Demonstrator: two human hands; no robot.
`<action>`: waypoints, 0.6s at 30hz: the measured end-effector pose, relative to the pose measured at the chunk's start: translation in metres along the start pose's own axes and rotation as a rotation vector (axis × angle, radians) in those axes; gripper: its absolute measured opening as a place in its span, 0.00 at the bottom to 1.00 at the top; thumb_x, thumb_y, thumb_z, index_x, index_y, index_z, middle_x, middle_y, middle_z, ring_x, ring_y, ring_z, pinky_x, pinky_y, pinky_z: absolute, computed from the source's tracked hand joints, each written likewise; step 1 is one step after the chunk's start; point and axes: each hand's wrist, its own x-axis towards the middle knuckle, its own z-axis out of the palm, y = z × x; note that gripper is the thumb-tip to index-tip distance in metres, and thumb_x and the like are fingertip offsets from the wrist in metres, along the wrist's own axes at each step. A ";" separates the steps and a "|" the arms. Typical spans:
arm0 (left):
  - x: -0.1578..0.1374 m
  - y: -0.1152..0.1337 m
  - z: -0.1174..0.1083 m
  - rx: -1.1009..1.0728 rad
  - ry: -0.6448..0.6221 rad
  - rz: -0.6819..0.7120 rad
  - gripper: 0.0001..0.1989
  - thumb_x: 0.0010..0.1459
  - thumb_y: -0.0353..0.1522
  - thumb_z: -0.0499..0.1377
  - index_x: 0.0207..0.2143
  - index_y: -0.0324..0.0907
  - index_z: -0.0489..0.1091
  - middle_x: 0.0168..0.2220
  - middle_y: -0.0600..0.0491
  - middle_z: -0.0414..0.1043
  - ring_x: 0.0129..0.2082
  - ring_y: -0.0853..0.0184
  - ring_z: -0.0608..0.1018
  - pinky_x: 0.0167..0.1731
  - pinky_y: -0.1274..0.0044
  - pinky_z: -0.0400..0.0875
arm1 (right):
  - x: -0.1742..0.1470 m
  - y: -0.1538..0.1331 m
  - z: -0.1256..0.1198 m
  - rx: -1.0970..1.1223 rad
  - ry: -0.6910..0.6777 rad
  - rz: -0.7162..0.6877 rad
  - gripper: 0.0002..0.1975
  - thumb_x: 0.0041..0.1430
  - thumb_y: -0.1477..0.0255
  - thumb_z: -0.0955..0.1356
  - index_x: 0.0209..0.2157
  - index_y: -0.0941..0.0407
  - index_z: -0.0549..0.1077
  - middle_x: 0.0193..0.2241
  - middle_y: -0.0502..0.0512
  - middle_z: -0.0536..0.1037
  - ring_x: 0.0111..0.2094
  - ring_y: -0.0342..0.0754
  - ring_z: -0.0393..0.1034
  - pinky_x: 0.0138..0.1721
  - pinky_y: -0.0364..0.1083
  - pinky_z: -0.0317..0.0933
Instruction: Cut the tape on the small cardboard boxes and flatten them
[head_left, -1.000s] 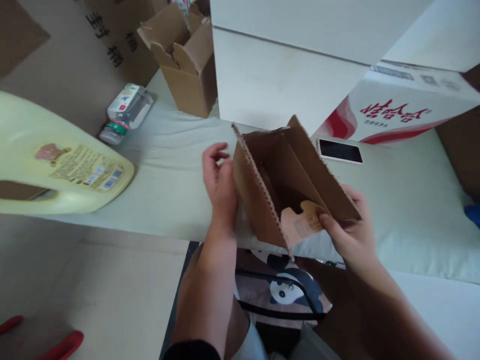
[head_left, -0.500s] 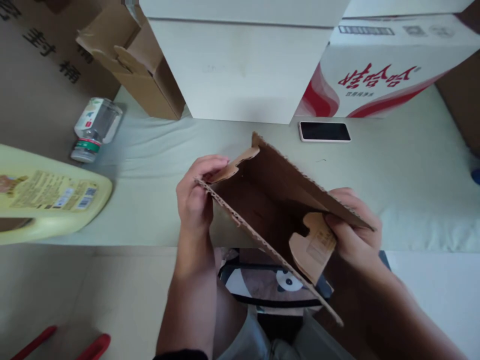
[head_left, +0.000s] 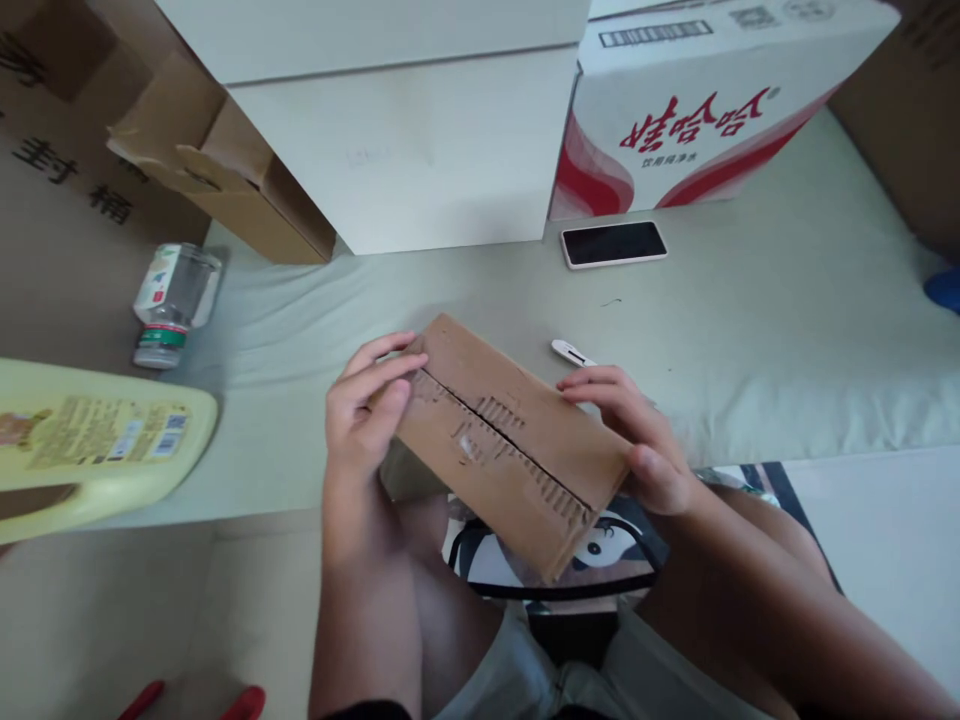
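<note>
A brown cardboard box (head_left: 517, 430) is tilted between my two hands, over my lap and the edge of the green-covered surface. Its upper face is closed, with a dark seam along the middle and torn paper that bares the corrugation. My left hand (head_left: 367, 410) grips the far left end, thumb and fingers at the corner. At the right end my right hand (head_left: 637, 435) holds the box, fingers on the far edge and thumb near the corner. Just beyond those fingers lies a white box cutter (head_left: 571, 352), partly hidden by them.
A phone (head_left: 613, 244) lies in front of a red-and-white carton (head_left: 675, 130) and a large white box (head_left: 420, 160). On the left are an open brown box (head_left: 247, 200), a clear bottle (head_left: 174, 300) and a yellow jug (head_left: 112, 430). A panda-print bag (head_left: 600, 550) is below.
The box's open inside with its flaps faced me before; now a closed, seamed face is up. Both hands have shifted their hold. The white box cutter has come into sight.
</note>
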 end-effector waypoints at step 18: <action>0.001 0.000 0.011 -0.021 0.248 0.182 0.21 0.58 0.38 0.64 0.54 0.60 0.75 0.63 0.54 0.68 0.57 0.53 0.76 0.62 0.56 0.69 | -0.001 -0.006 0.003 -0.083 -0.069 -0.146 0.18 0.70 0.61 0.60 0.54 0.42 0.77 0.64 0.54 0.66 0.65 0.61 0.63 0.66 0.64 0.58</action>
